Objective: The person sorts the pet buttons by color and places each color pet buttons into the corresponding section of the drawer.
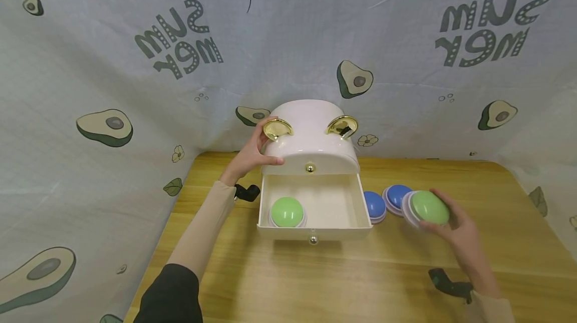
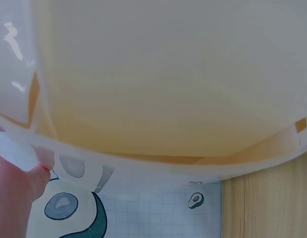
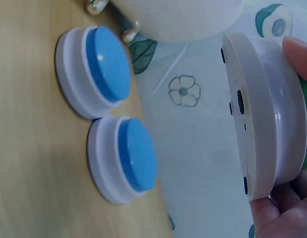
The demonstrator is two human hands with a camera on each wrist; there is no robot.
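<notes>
A white two-drawer storage box with gold ears stands at the back of the table, its lower drawer pulled out. My left hand grips the box's left side, thumb on the front and fingers by the left ear. One green push button on a white base lies in the drawer's front left. My right hand holds another green push button by its rim, tilted above the table right of the box. Its white underside shows small dark pads in the right wrist view.
Two blue push buttons, one nearer the box and one further right, lie on the wooden table beside the drawer. A patterned cloth hangs behind the table.
</notes>
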